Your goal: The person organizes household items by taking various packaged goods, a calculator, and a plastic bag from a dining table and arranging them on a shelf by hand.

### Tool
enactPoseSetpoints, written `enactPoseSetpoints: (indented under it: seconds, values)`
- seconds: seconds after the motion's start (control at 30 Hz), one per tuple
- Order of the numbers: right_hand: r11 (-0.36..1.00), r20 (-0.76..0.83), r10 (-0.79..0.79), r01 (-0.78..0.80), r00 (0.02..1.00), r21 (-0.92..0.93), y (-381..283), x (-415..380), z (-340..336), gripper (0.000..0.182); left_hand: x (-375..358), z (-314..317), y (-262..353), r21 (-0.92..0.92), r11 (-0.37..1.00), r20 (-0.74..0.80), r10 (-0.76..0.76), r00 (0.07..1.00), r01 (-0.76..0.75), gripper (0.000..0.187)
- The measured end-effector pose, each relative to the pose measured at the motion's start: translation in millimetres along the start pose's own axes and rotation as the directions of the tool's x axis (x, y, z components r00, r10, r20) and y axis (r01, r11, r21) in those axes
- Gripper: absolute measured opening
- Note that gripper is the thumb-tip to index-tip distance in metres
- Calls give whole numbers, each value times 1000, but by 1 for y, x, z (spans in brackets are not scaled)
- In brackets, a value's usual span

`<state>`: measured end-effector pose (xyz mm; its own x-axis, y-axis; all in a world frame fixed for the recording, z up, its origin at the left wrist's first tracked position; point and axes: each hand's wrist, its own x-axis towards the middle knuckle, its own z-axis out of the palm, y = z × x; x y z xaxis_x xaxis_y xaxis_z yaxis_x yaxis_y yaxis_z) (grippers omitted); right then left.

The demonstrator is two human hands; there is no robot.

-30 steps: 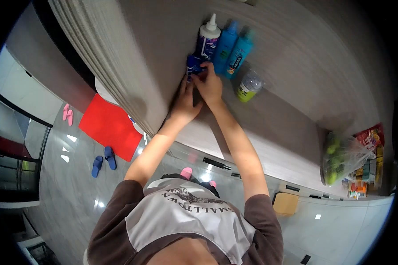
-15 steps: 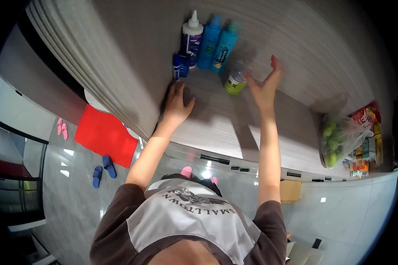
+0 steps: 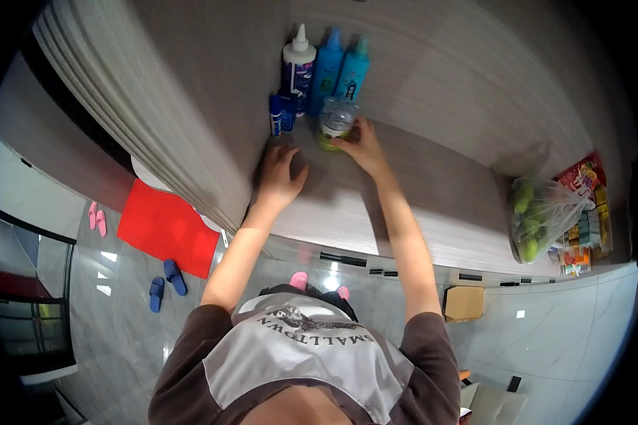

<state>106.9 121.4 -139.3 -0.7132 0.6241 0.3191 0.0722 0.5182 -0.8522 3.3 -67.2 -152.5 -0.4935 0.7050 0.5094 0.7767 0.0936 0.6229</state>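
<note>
My right hand (image 3: 363, 147) is closed round the lower right side of a clear plastic bottle (image 3: 338, 119) with a green label, upright on the wooden shelf (image 3: 432, 191). Just behind it stand a white bottle with a pointed nozzle (image 3: 299, 71), a blue bottle (image 3: 327, 74) and a turquoise bottle (image 3: 353, 71). Small blue containers (image 3: 282, 113) are at the shelf's left end. My left hand (image 3: 282, 178) is near the left panel, below those containers, with its fingers apart and nothing in it.
A plastic bag of green fruit (image 3: 539, 219) and colourful packets (image 3: 585, 212) lie at the shelf's right end. Below are a red mat (image 3: 164, 227), blue slippers (image 3: 174, 278), pink slippers (image 3: 101, 222) and a cardboard box (image 3: 463, 304).
My right hand has closed on the clear bottle, and both have moved left, in front of the other bottles. My left hand has barely moved.
</note>
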Motion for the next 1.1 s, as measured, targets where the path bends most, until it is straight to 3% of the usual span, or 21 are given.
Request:
enactPoseSetpoints:
  seconds: [0.03, 0.07, 0.17, 0.3, 0.4, 0.5, 0.53, 0.57, 0.6, 0.63, 0.67, 0.73, 0.77, 0.8, 0.87, 0.93, 0.97, 1.03, 1.07, 1.1]
  values:
    - [992, -7, -13, 12, 1000, -124, -5, 4, 6, 73, 0, 2, -2, -4, 1000, -9, 24, 1000, -24, 37]
    - [999, -51, 21, -23, 998, -42, -6, 8, 16, 68, 0, 3, -3, -10, 999, -16, 52, 999, -52, 37]
    - [993, -116, -115, 113, 987, -22, -3, 17, 33, 69, 0, 0, -2, -16, 1000, 45, -5, 999, 6, 37]
    - [994, -138, -88, 95, 987, 49, -7, 18, 47, 65, 0, 2, -4, -5, 1000, 56, 12, 998, -11, 37]
    - [996, -120, -83, 85, 989, 10, -28, 7, 41, 79, 0, 2, -9, 47, 997, 77, 50, 996, -54, 37]
    - [988, -94, -138, 131, 986, -77, -39, -21, 23, 89, -2, -5, -9, 51, 998, 142, -50, 989, 44, 37]
    - [997, -18, -46, 44, 999, -68, -49, -39, 7, 83, -2, -1, -23, 13, 1000, 177, -30, 984, 29, 35]
    - [978, -8, -187, 186, 982, -95, -42, -51, -4, 78, -1, -4, -10, -59, 995, 197, -66, 978, 79, 33]
    - [972, -21, -201, 197, 979, -126, -46, -73, -18, 70, 2, -7, -9, 54, 993, 198, 89, 976, -102, 33]
    - [972, -123, -233, 226, 965, -66, -55, -106, -36, 57, -1, -10, 17, -1, 1000, 228, 21, 973, -22, 33]
    - [986, -140, -168, 167, 976, -13, -75, -141, -62, 50, 1, -6, 9, -15, 995, 254, 101, 962, -101, 30]
    - [991, -235, -47, 75, 971, 112, -92, -221, -97, 37, -7, 1, 39, -86, 996, 318, 39, 947, -13, 28]
    - [983, -289, 2, 52, 957, 177, -96, -258, -108, 32, -5, 10, 33, -98, 987, 327, 151, 933, -125, 28]
    - [984, -373, 105, -44, 922, 170, -98, -300, -115, 25, -5, 22, 32, -149, 982, 371, 167, 913, -119, 27]
    - [955, -590, 227, -58, 775, 291, -99, -378, -112, 19, -19, 42, 83, -240, 965, 436, 206, 876, -107, 26]
    - [849, -670, 517, -216, 533, 483, -96, -456, -97, 15, -34, 75, 120, -406, 905, 482, 329, 812, -125, 25]
    - [818, -717, 567, -179, 405, 546, -101, -491, -86, 15, -46, 93, 146, -494, 857, 481, 408, 776, -144, 24]
    - [753, -753, 651, -207, 96, 624, -102, -556, -55, 14, -92, 117, 214, -623, 778, 549, 514, 659, -88, 22]
    - [734, -745, 667, -163, -5, 659, -112, -581, -42, 14, -111, 139, 232, -605, 795, 670, 487, 560, 33, 21]
    - [715, -723, 683, -111, -101, 690, -122, -606, -29, 14, -137, 154, 259, -634, 771, 713, 551, 434, 63, 20]
